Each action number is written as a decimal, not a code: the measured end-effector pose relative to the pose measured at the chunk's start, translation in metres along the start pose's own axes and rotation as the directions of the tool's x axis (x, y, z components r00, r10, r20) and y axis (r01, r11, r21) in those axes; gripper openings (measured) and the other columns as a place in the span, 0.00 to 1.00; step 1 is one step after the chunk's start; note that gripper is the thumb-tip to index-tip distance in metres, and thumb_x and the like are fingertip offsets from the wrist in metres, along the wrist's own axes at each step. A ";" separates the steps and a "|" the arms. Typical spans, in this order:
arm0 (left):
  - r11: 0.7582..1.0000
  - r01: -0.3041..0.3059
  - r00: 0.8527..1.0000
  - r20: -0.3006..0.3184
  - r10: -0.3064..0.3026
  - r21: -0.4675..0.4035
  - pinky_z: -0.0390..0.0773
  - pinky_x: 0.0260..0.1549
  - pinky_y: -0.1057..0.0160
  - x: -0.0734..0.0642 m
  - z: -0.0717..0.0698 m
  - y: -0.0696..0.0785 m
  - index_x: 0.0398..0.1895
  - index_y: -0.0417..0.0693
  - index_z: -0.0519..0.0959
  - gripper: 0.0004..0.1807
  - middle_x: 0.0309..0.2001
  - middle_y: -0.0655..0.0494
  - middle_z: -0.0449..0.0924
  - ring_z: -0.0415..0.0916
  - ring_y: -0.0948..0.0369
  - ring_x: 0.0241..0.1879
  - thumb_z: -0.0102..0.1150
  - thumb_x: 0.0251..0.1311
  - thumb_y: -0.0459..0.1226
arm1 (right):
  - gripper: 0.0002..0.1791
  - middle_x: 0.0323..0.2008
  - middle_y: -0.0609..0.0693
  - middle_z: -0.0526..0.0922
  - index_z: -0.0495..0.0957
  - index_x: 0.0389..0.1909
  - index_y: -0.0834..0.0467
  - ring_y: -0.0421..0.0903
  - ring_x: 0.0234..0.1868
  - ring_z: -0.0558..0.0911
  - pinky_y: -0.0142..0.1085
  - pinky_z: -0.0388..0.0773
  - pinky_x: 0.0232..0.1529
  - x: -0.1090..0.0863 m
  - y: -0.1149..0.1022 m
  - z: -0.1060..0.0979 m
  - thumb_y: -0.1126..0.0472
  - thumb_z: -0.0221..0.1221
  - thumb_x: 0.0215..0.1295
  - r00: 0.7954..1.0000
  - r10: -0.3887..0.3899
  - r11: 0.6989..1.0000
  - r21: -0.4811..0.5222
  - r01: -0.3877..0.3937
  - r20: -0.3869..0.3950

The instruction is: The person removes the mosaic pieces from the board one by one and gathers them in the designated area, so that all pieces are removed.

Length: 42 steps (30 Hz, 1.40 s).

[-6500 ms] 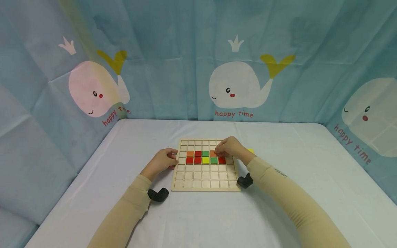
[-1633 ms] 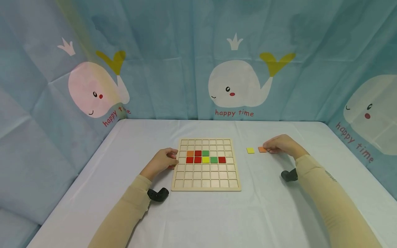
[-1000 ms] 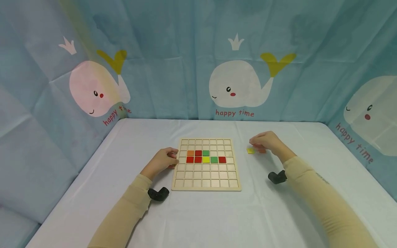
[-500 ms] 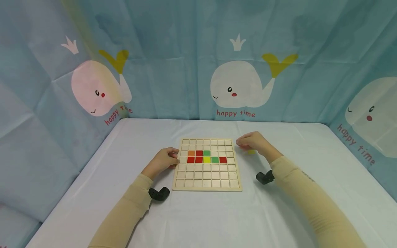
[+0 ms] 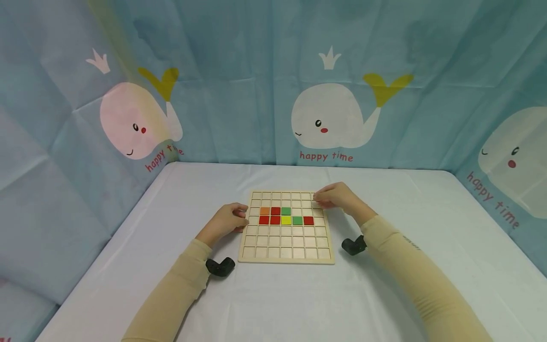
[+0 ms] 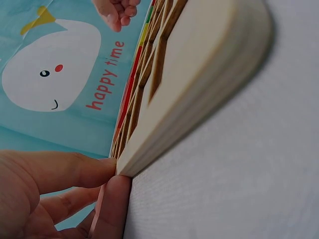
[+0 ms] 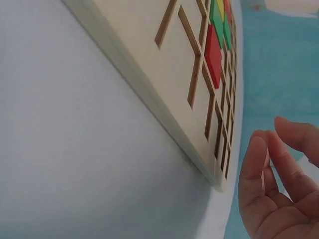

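A square wooden grid board (image 5: 285, 260) lies on the white table. Set into its cells are two rows of tiles: an orange tile (image 5: 265, 211), a yellow tile (image 5: 286, 220), green ones and several red tiles (image 7: 213, 56). My left hand (image 5: 225, 221) holds the board's left edge, with the thumb (image 6: 75, 169) on the rim and a fingertip low against the side. Over the board's upper right corner is my right hand (image 5: 339, 197). Its fingers (image 7: 256, 154) are bent and the thumb stands apart from them; nothing shows between.
Black wrist cameras (image 5: 220, 267) stick out from both sleeves. A blue whale-print curtain (image 5: 239, 95) hangs behind and beside the table (image 5: 278, 304). The right hand and forearm cover the tabletop where two loose tiles showed earlier.
An orange tile left the upper row and was set on the table beside a yellow one. My right hand let it go and moved left to the board. My left hand stays put.
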<state>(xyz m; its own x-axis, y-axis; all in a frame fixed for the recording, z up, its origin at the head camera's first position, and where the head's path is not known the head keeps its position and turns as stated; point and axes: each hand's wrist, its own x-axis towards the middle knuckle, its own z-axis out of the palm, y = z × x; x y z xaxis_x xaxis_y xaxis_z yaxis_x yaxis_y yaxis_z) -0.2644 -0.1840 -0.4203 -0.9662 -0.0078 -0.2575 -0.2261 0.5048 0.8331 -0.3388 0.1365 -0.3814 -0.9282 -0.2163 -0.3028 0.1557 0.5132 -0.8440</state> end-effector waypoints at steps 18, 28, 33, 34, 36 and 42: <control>1.000 -0.010 1.000 0.006 0.010 -0.011 0.82 0.33 0.67 0.001 0.000 -0.002 0.64 0.38 0.72 0.27 0.43 0.48 0.73 0.75 0.59 0.36 0.61 0.61 0.29 | 0.15 0.42 0.59 0.88 0.83 0.48 0.69 0.39 0.33 0.86 0.36 0.86 0.43 -0.003 -0.010 0.028 0.63 0.63 0.66 0.996 -0.062 0.998 0.022 0.061 0.057; 1.000 -0.013 1.000 0.005 0.013 -0.006 0.82 0.33 0.67 -0.001 -0.001 0.000 0.64 0.37 0.72 0.26 0.43 0.48 0.73 0.75 0.60 0.35 0.61 0.60 0.29 | 0.14 0.38 0.57 0.89 0.83 0.46 0.70 0.39 0.29 0.84 0.32 0.85 0.37 0.002 -0.015 0.043 0.64 0.63 0.65 0.994 -0.053 0.998 0.050 0.048 0.098; 1.000 -0.011 1.000 -0.002 0.011 0.002 0.81 0.32 0.68 -0.001 -0.001 0.000 0.64 0.38 0.72 0.27 0.43 0.48 0.73 0.75 0.60 0.35 0.61 0.61 0.29 | 0.13 0.35 0.55 0.89 0.84 0.45 0.70 0.40 0.28 0.83 0.30 0.84 0.36 0.003 -0.017 0.049 0.64 0.62 0.65 0.993 -0.051 0.998 0.027 0.049 0.109; 1.000 -0.010 1.000 -0.004 0.010 0.004 0.81 0.32 0.68 -0.001 -0.001 0.000 0.64 0.38 0.72 0.27 0.43 0.48 0.73 0.75 0.60 0.35 0.62 0.61 0.29 | 0.13 0.35 0.54 0.89 0.84 0.45 0.69 0.40 0.29 0.83 0.30 0.84 0.36 0.003 -0.017 0.050 0.64 0.62 0.65 0.993 -0.048 0.999 0.024 0.045 0.112; 1.000 -0.009 1.000 -0.006 0.009 0.008 0.81 0.32 0.68 -0.001 -0.001 0.000 0.64 0.38 0.72 0.27 0.43 0.48 0.73 0.75 0.60 0.35 0.62 0.60 0.29 | 0.13 0.36 0.55 0.89 0.84 0.45 0.69 0.40 0.29 0.84 0.30 0.84 0.36 0.002 -0.019 0.052 0.64 0.62 0.65 0.991 -0.052 0.999 0.016 0.050 0.120; 1.000 -0.012 1.000 -0.004 0.012 0.005 0.82 0.32 0.67 0.001 0.000 -0.001 0.64 0.38 0.72 0.27 0.42 0.48 0.73 0.75 0.60 0.35 0.62 0.60 0.29 | 0.13 0.36 0.56 0.89 0.84 0.44 0.70 0.40 0.29 0.84 0.30 0.85 0.36 0.002 -0.020 0.057 0.65 0.63 0.64 0.988 -0.056 0.998 0.036 0.051 0.144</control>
<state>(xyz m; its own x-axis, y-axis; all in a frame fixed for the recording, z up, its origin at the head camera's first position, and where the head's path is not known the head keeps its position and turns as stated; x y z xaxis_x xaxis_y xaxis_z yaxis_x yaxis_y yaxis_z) -0.2648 -0.1846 -0.4211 -0.9693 -0.0049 -0.2459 -0.2140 0.5095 0.8334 -0.3243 0.0788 -0.3906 -0.8772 -0.3618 -0.3156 0.1200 0.4713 -0.8738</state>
